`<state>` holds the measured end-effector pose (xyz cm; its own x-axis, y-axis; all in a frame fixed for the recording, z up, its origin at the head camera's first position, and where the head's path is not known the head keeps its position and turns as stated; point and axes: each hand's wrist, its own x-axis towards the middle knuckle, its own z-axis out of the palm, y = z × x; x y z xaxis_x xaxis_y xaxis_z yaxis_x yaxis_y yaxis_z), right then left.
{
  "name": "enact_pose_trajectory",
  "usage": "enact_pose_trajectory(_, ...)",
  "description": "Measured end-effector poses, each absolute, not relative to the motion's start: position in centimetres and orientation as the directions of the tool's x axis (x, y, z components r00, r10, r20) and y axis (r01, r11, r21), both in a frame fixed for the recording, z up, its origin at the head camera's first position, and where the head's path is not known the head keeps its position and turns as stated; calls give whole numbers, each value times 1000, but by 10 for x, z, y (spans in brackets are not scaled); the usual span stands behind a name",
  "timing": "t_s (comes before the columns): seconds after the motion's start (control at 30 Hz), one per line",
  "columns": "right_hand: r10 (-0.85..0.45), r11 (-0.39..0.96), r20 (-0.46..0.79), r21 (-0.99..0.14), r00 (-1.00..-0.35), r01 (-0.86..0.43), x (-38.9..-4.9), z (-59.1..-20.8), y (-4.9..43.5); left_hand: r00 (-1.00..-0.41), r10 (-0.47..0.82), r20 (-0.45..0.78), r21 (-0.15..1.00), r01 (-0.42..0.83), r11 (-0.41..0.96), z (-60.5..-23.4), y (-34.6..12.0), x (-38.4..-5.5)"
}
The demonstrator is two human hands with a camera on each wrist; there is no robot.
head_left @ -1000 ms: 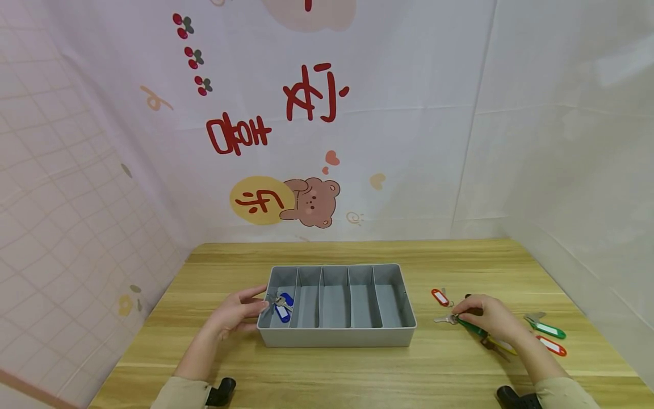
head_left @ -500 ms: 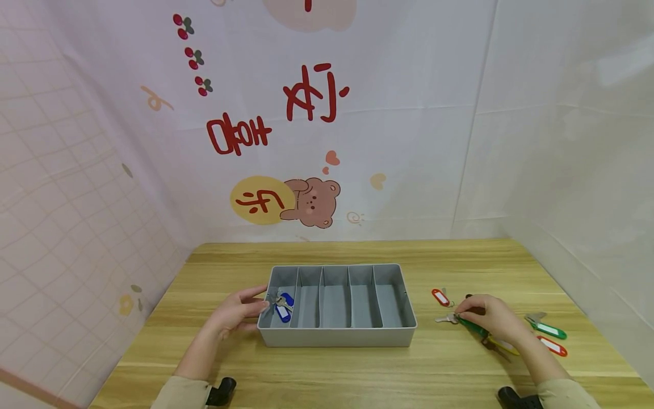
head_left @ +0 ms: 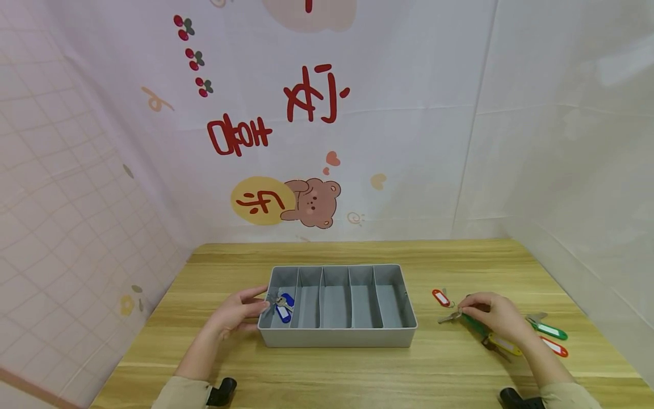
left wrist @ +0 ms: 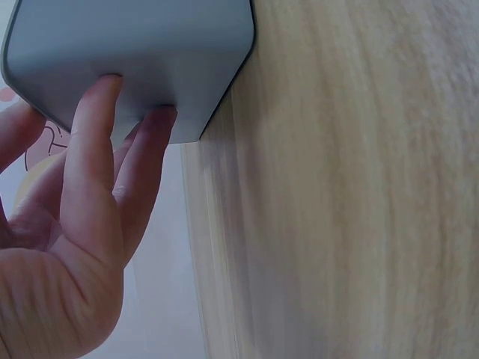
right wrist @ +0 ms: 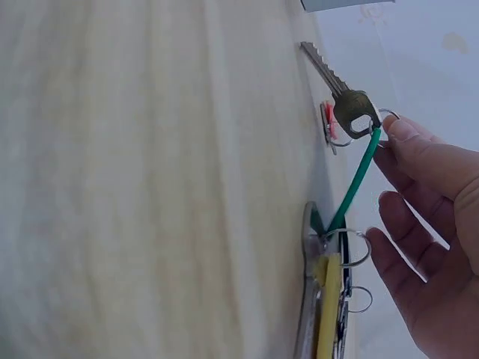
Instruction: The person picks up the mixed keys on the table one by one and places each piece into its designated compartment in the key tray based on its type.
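Observation:
My left hand [head_left: 237, 312] holds the left end of a grey divided box [head_left: 337, 337], thumb at the rim; in the left wrist view, fingertips press on the outer wall of the box [left wrist: 142, 45]. Blue-tagged keys [head_left: 284, 309] lie in its leftmost compartment. On the right, my right hand [head_left: 493, 318] pinches the ring of a key [head_left: 449, 317] with a green tag [head_left: 475, 324]. The right wrist view shows this key [right wrist: 352, 108] sticking out beyond the thumb and index finger, its green tag [right wrist: 356, 179] hanging edge-on. The other fingers are loosely bent.
A red-tagged key [head_left: 441, 297] lies between box and right hand. Under the right wrist is a yellow-tagged key [head_left: 504, 344]. Farther right lie a green-tagged key [head_left: 549, 330] and a red tag [head_left: 554, 346]. A patterned white cloth [head_left: 409, 142] stands behind the wooden table [head_left: 225, 261].
My right hand has shifted slightly right and raised the green-tagged key a little, and the key's blade now tilts down to the left. The left hand and box keep their place.

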<state>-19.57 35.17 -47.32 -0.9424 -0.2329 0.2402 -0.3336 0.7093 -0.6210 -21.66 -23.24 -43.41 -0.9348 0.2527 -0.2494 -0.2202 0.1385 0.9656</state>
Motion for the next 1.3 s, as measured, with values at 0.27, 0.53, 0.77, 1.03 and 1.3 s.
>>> enact_pose_trajectory(0.27, -191, 705, 262, -634, -946, -318, -194, -466, 347, -936, 251, -247, 966, -218, 137, -434, -232, -216)
enact_pose_trajectory(0.53, -156, 746, 306, -586, -939, -315, -195, -458, 341, -937, 249, -244, 965, -210, 156, -434, -231, -214)
enact_pose_trajectory(0.77, -102, 762, 311, -586, -945, -275, -194, -451, 335, -941, 240, -240, 966, -205, 159, -435, -232, -214)
enact_pose_trajectory(1.03, -66, 753, 326, -604, -943, -261, -192, -442, 327, -940, 243, -239, 965, -203, 163, -436, -231, -214)
enact_pose_trajectory(1.3, -56, 736, 334, -623, -941, -265, -189, -433, 321, -938, 252, -236, 966, -199, 163, -436, -231, -215)
